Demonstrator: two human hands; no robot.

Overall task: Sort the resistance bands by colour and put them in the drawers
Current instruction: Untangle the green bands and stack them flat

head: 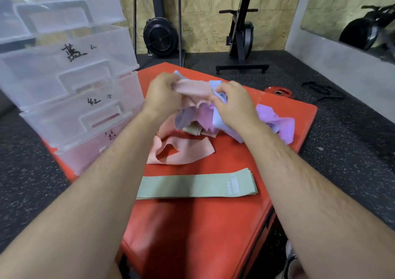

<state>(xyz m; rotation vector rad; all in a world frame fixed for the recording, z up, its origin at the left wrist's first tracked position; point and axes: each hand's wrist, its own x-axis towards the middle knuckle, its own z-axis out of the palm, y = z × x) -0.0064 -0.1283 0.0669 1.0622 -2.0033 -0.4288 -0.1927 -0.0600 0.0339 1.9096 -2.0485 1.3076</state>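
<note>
- Two hands are busy over the heap: the left hand (162, 95) has its fingers curled round one end of a pink band (192, 88).
- The right hand (234, 107) pinches a pale blue band (217, 119) that touches the pink one's other end.
- Both bands are held just above a tangled heap of bands (205, 118), pink, purple and blue, on a red mat (213, 225).
- Nearer the person, a second pink band (183, 150) lies looped and a green band (196, 184) lies flat.
- A stack of clear drawers (64, 82) with handwritten labels stands at the mat's left edge.

mat (213, 225) red-orange | flat band (196, 184) sage green – pile (205, 116): pink/lilac/blue | drawers (70, 75) clear
</note>
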